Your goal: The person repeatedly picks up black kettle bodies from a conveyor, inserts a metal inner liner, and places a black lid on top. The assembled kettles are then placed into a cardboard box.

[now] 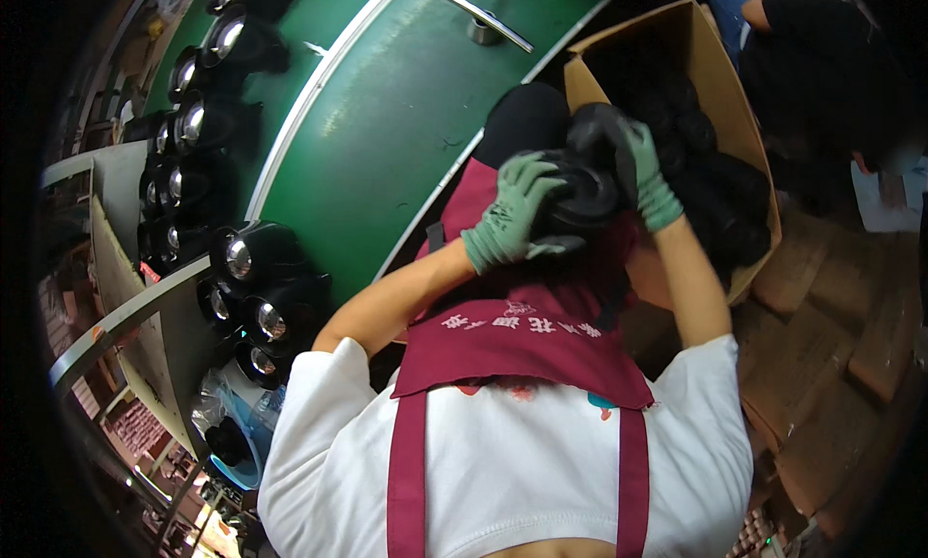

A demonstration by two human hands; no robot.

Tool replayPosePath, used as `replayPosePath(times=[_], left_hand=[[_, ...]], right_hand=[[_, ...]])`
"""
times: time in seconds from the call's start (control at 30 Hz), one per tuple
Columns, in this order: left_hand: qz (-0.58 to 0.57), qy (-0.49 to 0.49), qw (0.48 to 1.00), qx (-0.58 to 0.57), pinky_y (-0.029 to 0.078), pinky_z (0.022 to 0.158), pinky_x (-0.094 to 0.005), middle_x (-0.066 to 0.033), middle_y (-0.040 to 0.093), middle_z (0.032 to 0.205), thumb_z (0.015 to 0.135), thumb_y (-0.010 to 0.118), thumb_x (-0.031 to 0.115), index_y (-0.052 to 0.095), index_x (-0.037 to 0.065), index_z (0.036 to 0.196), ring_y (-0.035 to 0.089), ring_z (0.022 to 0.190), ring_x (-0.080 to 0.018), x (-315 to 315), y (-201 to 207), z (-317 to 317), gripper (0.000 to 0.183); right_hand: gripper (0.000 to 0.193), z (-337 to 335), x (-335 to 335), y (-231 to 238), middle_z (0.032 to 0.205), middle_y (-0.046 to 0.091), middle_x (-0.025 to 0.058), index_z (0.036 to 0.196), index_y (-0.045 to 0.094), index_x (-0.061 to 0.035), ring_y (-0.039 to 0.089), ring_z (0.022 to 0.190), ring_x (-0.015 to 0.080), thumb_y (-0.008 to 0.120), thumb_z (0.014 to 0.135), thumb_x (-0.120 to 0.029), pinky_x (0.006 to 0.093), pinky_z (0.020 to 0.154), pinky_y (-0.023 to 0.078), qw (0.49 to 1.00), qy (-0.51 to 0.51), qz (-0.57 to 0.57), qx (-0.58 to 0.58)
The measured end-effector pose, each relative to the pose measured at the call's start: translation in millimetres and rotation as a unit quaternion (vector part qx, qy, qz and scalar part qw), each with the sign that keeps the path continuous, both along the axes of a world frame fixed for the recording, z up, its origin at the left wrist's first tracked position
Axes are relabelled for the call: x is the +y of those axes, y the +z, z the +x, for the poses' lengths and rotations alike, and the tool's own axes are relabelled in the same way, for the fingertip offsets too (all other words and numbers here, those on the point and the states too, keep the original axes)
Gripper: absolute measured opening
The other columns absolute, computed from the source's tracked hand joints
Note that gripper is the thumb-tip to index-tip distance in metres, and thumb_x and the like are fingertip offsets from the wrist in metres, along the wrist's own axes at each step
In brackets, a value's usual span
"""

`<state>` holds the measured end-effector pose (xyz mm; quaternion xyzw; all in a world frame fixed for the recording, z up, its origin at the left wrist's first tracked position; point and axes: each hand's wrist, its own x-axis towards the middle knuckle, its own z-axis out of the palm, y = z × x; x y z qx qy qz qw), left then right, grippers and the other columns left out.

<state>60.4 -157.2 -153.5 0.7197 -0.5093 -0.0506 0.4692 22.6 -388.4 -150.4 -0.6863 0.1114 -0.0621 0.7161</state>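
Both my hands wear green knitted gloves with dark palms, and they meet over my lap by the maroon apron [517,340]. My left hand [512,210] curls its fingers over the near side of a round black ring-shaped part [585,195]. My right hand [643,171] is closed on a smaller rounded black piece [596,128], just above and against the ring-shaped part. Dark surfaces blend together here, so I cannot tell whether the two pieces are joined.
At my right stands an open cardboard box [754,103] full of black parts. A green bench [377,103] bears a metal T-shaped tool [485,24]. Several black housings [271,258] with shiny domes line the left. Another person [822,84] is at the upper right; flattened cardboard [812,355] lies below.
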Motion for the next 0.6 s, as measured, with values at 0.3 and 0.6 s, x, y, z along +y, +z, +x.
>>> replayPosePath(times=[0.3, 0.6], left_hand=[[0.018, -0.042, 0.992, 0.114, 0.030, 0.111, -0.0469, -0.0157, 0.045, 0.138, 0.066, 0.085, 0.026, 0.042, 0.004, 0.138, 0.038, 0.134, -0.0376, 10, 42, 17, 0.087], [0.107, 0.031, 0.984, -0.136, 0.047, 0.092, -0.0417, -0.0125, 0.060, 0.120, 0.077, 0.073, 0.022, 0.059, 0.008, 0.123, 0.058, 0.108, -0.0334, -41, 120, 92, 0.050]], right_hand=[[0.078, 212, 24, -64, 0.127, 0.057, 0.0249, 0.144, 0.042, -0.0094, 0.055, 0.119, 0.0375, 0.062, 0.080, -0.049, 0.0459, 0.100, 0.042, 0.903, 0.036, -0.337, 0.263], [0.044, -6, -51, 87, 0.096, 0.067, 0.0017, 0.125, 0.061, -0.0016, 0.061, 0.083, 0.0088, 0.067, 0.084, -0.017, 0.0238, 0.073, 0.050, 0.956, 0.173, -0.079, 0.222]])
